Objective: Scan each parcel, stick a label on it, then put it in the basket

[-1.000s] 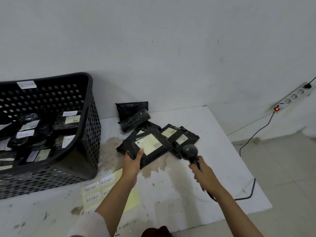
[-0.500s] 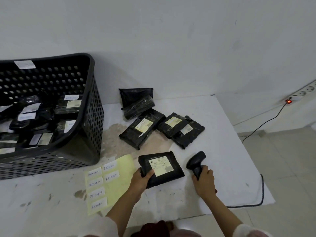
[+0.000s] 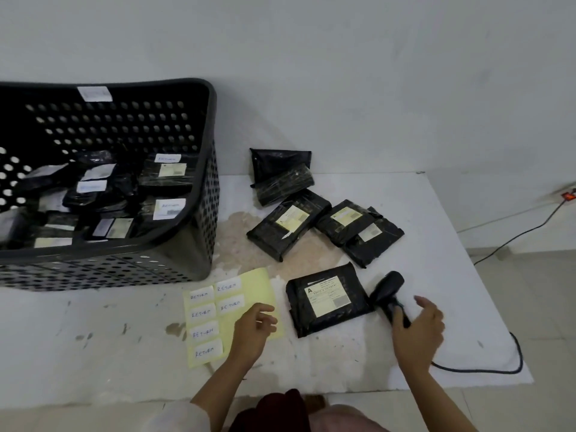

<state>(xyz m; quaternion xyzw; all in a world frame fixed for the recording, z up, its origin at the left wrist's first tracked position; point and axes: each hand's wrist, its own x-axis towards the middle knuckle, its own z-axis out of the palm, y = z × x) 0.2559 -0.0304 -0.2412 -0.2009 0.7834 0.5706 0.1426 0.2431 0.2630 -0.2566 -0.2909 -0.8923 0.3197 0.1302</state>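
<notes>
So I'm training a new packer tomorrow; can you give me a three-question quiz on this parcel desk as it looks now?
1. True or false: the barcode scanner lies on the table.
2. What word is written on the stickers of the label sheet?
3. The parcel marked A lies: (a) in the basket, (b) between label sheet and scanner, (c) in the left hand.

Key: 1 true; 2 RETURN; 3 b.
</notes>
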